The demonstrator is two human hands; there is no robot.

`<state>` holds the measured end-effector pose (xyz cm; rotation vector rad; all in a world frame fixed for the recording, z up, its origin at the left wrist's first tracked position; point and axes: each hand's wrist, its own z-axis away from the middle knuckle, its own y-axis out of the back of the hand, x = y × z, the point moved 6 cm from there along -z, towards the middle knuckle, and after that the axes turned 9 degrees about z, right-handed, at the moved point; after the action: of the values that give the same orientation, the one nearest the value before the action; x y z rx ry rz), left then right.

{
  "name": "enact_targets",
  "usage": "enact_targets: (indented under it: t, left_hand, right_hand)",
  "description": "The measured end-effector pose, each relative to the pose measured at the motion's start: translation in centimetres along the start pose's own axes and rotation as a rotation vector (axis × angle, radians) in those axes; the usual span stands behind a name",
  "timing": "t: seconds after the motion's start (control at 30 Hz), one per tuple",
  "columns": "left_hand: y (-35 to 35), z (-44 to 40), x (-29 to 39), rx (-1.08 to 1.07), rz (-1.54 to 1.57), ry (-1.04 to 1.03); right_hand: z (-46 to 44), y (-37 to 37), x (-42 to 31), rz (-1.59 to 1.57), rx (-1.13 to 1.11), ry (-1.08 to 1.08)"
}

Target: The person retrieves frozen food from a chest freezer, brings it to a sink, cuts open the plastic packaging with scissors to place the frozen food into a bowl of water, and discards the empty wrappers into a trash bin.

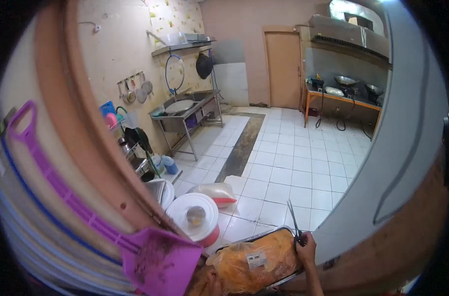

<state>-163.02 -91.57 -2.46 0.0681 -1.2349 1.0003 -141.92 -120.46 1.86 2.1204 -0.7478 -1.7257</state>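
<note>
A metal tray at the bottom middle carries a large orange block wrapped in clear plastic, with a white printed label on top. My right hand is closed at the tray's right side around what looks like a pair of scissors, dark-handled, the thin metal blades pointing up. At the tray's left side, my left hand grips the edge; the plastic and the frame's bottom partly hide its fingers.
A purple dustpan hangs close on the left beside the brown door frame. Past the doorway stand a lidded white bucket and a filled sack. A sink is at the left wall, a stove table at the far right.
</note>
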Motion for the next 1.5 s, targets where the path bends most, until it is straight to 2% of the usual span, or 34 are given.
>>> enact_targets:
  t: [0.07, 0.17, 0.37, 0.43, 0.47, 0.5, 0.57, 0.67, 0.77, 0.8, 0.93, 1.0, 1.07, 1.13, 1.17, 1.27, 1.3, 1.33, 1.5]
  left_hand:
    - [-1.0, -4.3, 0.8, 0.018, 0.005, -0.014]
    - [-3.1, -10.6, 3.3, 0.039, 0.024, -0.045]
    - [-7.2, -25.4, 3.6, -0.016, 0.032, -0.078]
    - [-14.4, -27.4, 6.8, -0.117, -0.111, -0.208]
    - [-18.3, -28.7, 9.0, -0.216, -0.272, -0.34]
    - [-18.6, -32.7, 7.8, -0.013, 0.058, 0.01]
    - [-20.8, -40.7, 6.7, -0.021, 0.055, 0.014]
    - [-27.0, -50.5, 6.2, -0.066, 0.134, 0.059]
    - [-34.2, -58.1, 8.4, -0.195, -0.061, 0.003]
    - [-35.8, -60.4, 8.4, -0.194, -0.073, 0.004]
    - [-41.3, -70.5, 7.3, -0.209, -0.028, 0.126]
    - [-43.0, -75.6, 6.0, -0.218, 0.005, 0.139]
    - [-44.8, -79.9, 6.3, -0.14, 0.023, 0.084]
    - [-45.4, -84.2, 6.7, -0.066, 0.138, 0.131]
    - [-45.7, -86.2, 7.6, -0.067, 0.171, 0.088]
    - [-45.5, -90.6, 11.9, 0.144, 0.129, -0.064]
    - [-45.4, -92.0, 12.9, 0.178, 0.146, -0.063]
    - [-45.1, -93.8, 14.2, 0.217, 0.182, -0.088]
    - [-44.6, -105.4, 18.4, 0.284, 0.295, -0.176]
  right_hand:
    - [-3.6, -1.7, -1.8, -0.023, -0.09, -0.066]
    - [-9.9, -5.5, -4.0, -0.068, -0.083, -0.039]
    - [-21.9, -14.6, -0.5, -0.143, -0.193, -0.109]
    - [-26.7, -16.5, -0.3, -0.142, -0.167, -0.137]
    - [-29.1, -17.6, 0.8, -0.144, -0.18, -0.163]
    - [-31.6, -18.7, 1.7, -0.219, -0.19, -0.193]
    - [-37.4, -20.9, 3.1, -0.35, -0.181, -0.219]
    - [-45.8, -23.0, 7.0, -0.303, -0.039, -0.185]
    - [-52.8, -22.5, 4.6, -0.446, 0.024, -0.269]
    - [-55.2, -22.9, 6.3, -0.42, 0.067, -0.241]
    - [-65.3, -25.2, 4.8, -0.516, 0.107, -0.326]
    - [-70.7, -28.2, 5.3, -0.501, 0.06, -0.306]
    - [-77.1, -32.0, 6.0, -0.521, 0.019, -0.282]
    - [-82.9, -36.7, 5.5, -0.514, -0.104, -0.271]
    - [-85.6, -39.3, 5.1, -0.525, -0.149, -0.283]
    - [-92.7, -46.7, 0.7, -0.537, -0.317, -0.25]
    - [-94.8, -49.3, -0.9, -0.497, -0.363, -0.192]
    - [-96.8, -52.4, -1.6, -0.498, -0.44, -0.22]
    - [-106.0, -65.7, -6.2, -0.541, -0.645, -0.099]
